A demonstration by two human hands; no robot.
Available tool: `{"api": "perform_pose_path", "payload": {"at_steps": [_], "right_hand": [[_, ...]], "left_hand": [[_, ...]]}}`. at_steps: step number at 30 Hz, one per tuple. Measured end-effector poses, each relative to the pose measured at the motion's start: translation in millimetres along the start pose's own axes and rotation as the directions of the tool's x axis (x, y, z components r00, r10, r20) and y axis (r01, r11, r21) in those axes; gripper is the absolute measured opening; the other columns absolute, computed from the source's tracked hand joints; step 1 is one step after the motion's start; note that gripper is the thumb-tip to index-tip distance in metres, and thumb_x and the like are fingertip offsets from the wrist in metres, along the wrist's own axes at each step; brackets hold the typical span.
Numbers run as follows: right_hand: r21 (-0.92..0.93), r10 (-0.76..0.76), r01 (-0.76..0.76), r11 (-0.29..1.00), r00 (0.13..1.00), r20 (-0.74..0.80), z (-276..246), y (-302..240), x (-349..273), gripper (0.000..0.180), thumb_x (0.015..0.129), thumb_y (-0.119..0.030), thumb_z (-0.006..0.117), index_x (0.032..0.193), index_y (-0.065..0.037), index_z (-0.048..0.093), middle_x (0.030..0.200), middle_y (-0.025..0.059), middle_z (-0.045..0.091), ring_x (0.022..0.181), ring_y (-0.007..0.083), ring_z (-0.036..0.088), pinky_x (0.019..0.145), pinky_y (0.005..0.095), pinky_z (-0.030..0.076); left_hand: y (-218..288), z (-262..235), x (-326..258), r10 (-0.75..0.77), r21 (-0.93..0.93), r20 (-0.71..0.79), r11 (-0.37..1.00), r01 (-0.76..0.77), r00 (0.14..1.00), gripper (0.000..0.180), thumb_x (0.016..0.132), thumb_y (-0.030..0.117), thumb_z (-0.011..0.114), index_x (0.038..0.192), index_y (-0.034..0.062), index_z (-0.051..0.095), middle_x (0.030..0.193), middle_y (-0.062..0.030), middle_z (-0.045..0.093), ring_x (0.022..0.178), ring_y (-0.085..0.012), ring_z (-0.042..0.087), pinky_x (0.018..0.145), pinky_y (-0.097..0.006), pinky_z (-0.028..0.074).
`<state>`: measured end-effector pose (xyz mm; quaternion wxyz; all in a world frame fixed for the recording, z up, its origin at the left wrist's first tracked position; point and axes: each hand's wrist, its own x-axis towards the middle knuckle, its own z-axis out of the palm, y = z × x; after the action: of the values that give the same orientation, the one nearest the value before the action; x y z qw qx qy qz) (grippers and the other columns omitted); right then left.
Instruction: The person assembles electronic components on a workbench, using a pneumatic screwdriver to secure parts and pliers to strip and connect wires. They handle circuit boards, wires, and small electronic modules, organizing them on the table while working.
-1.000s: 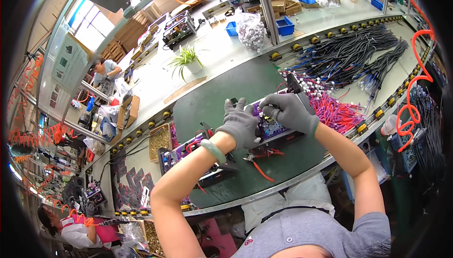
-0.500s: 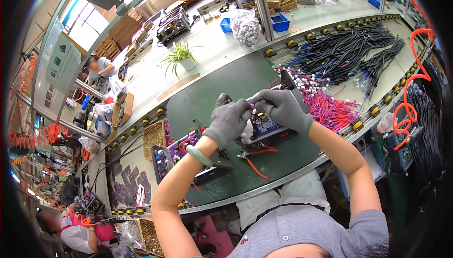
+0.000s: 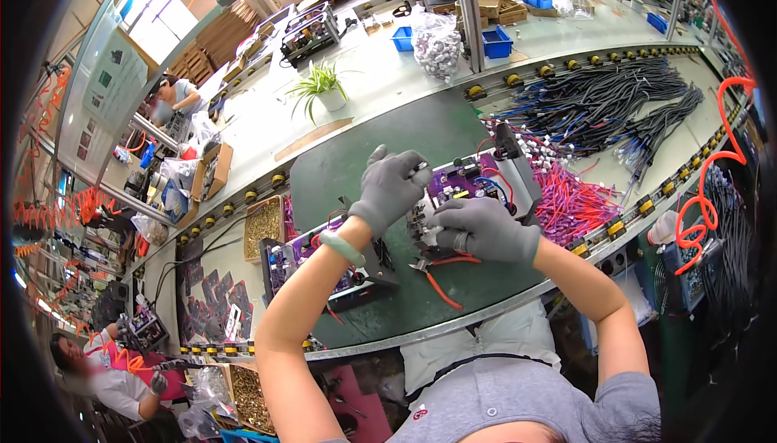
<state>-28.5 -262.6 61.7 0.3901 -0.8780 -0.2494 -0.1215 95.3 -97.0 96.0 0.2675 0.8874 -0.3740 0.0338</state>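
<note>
Both of my hands wear grey gloves. In front of me on the green mat stands an electronic unit with a purple circuit board (image 3: 457, 181) and a dark frame. My left hand (image 3: 392, 188) is curled at its far left corner, fingertips together on something too small to make out. Across the near side of the board reaches my right hand (image 3: 487, 230), its fingers bent together at the near left edge; what they grip is hidden. Pliers with orange-red handles (image 3: 443, 287) lie just below. Left of them, partly behind my left forearm, sits a second purple-board unit (image 3: 285, 271).
Red and purple wires (image 3: 571, 200) with white connectors are heaped right of the unit, black cables (image 3: 591, 99) beyond. A box of small brass-coloured parts (image 3: 262, 232) stands left. A potted plant (image 3: 330, 96) is on the far bench. Two other people work at left.
My right hand has come from the unit's far side down to its near left edge, uncovering more of the board. The left hand stays near the far left corner. The view has shifted slightly.
</note>
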Motion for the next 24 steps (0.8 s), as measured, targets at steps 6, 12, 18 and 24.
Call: {"api": "perform_pose_path", "payload": {"at_steps": [6,12,18,24], "right_hand": [[-0.224,-0.012,0.011,0.975,1.0,0.0,12,4,7,0.014,0.084,-0.023,0.069,0.089,-0.009,0.068,0.077,0.0106,0.064,0.07,0.0298,0.065,0.063,0.0416,0.051],[-0.461,-0.061,0.092,0.883,0.995,0.082,7,2,13,0.011,0.076,-0.013,0.066,0.086,-0.01,0.066,0.089,0.0108,0.061,0.083,0.0289,0.065,0.067,0.0407,0.052],[-0.46,0.09,0.002,0.888,0.98,0.177,-2,-4,20,0.009,0.077,-0.017,0.068,0.081,-0.009,0.069,0.09,0.0103,0.062,0.085,0.029,0.065,0.072,0.0436,0.052],[-0.488,0.154,0.005,0.873,0.946,0.284,-5,-7,28,0.009,0.078,-0.013,0.064,0.083,-0.007,0.069,0.088,0.0111,0.065,0.085,0.0288,0.068,0.074,0.0425,0.054]], "left_hand": [[-8,35,16,-0.071,0.064,-0.059,0.995,0.075,0.996,0.024,0.088,0.031,0.06,0.095,0.0103,0.07,0.081,-0.0159,0.068,0.081,-0.0351,0.066,0.082,-0.047,0.049],[-14,40,13,-0.089,0.039,-0.078,0.995,0.092,0.993,0.024,0.089,0.029,0.06,0.093,0.0073,0.069,0.082,-0.0172,0.067,0.082,-0.0359,0.065,0.075,-0.045,0.05],[-14,39,10,-0.066,0.018,-0.079,0.998,0.068,0.995,0.022,0.09,0.027,0.06,0.093,0.0071,0.067,0.084,-0.0162,0.067,0.083,-0.0347,0.065,0.076,-0.044,0.05],[-17,36,6,-0.067,-0.022,-0.059,0.998,0.066,0.996,0.019,0.09,0.025,0.06,0.094,0.0079,0.066,0.083,-0.0157,0.066,0.083,-0.0343,0.065,0.076,-0.044,0.05]]}}
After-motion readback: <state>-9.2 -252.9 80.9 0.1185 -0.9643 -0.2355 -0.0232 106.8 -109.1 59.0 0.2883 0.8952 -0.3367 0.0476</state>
